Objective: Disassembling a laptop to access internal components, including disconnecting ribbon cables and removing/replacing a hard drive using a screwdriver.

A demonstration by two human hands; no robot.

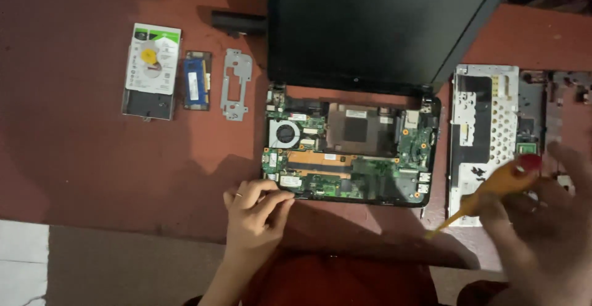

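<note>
The right hand point(542, 220) is motion-blurred, as is its yellow-handled screwdriver point(493, 189). The open black laptop lid point(376, 28) is cut off by the top edge. Whatever the left hand point(256, 210) pinches is too small to tell.

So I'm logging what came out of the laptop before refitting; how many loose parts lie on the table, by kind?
Hard drive: 1
Memory module: 1
Metal bracket: 1
Black battery bar: 1
Keyboard tray panel: 1
Total: 5
</note>
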